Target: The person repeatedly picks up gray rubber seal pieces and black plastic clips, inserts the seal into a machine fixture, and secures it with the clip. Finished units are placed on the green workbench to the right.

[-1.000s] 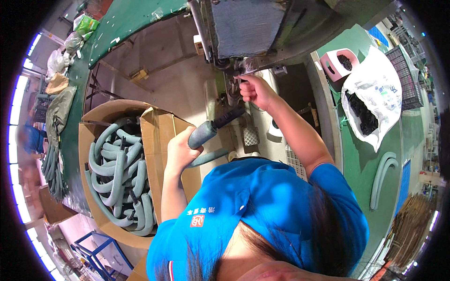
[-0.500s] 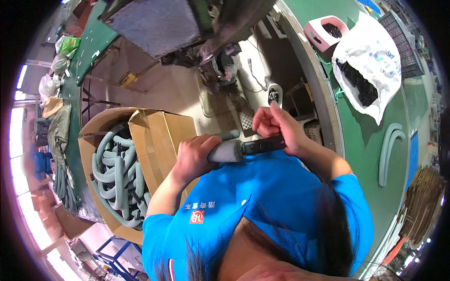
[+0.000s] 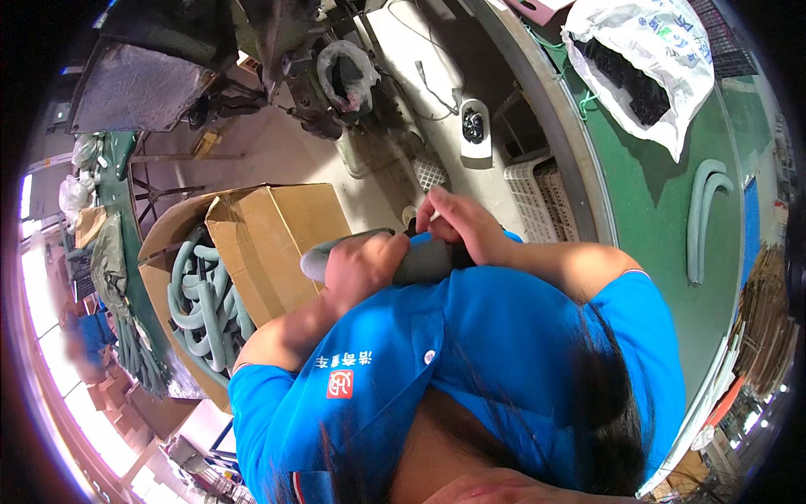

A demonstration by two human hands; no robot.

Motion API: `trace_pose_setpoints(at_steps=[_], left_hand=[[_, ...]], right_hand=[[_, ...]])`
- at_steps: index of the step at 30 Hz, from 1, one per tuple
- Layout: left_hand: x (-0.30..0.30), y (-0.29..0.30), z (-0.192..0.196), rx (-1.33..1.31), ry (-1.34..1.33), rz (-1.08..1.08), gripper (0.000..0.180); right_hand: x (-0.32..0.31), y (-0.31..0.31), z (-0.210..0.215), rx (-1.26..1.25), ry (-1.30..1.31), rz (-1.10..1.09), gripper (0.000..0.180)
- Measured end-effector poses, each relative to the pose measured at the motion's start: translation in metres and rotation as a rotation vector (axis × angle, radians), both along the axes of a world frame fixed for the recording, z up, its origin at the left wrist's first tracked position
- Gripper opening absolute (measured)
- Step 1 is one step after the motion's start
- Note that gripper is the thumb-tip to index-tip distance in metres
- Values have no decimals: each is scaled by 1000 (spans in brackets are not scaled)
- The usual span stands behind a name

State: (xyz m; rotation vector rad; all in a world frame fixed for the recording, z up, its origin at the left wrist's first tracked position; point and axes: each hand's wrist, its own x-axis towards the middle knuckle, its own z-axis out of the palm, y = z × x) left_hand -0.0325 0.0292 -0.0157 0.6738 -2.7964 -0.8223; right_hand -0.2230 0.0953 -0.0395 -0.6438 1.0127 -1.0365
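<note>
Gripping one grey tube (image 3: 425, 263): left fingers (image 3: 386, 250) | right fingers (image 3: 445, 206): hold unclear | two curved tubes (image 3: 697, 227)

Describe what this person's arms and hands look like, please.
The left hand and right hand are human and look ungloved. The forearms are bare too, below short, bright-blue sleeves with narrow, light-coloured edging.

We've got a grey-green tube (image 3: 424, 262) right of our tan box (image 3: 277, 239), matching tubes (image 3: 209, 315) inside, green tabletop (image 3: 659, 210) way right of it.
</note>
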Motion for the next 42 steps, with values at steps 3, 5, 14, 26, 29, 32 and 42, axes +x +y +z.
trace_pose_setpoints(at_steps=[3, 5, 14, 26, 29, 32, 42], left_hand=[[-12, -4, -2, 24, 29, 141, 29], [-16, -2, -9, 7, 149, 274, 32], [105, -47, -40, 1079, 1424, 919, 29], [24, -65, -151, 616, 561, 1114, 57], [-61, -51, -39, 962, 1090, 434, 88], [-103, -39, 28, 727, 1240, 178, 99], [-136, -13, 49, 889, 1016, 34, 94]], right_hand=[[-16, -23, 7, 5, -186, -120, 57], [-21, -34, 14, -19, -406, -306, 59], [-100, 12, -119, 329, 264, -436, 40], [-42, -1, -87, -586, 353, 276, 51], [-43, 7, -83, -621, 697, 272, 36], [-41, 15, -70, -570, 635, 138, 31], [-39, 23, -80, -759, 867, 101, 20]])
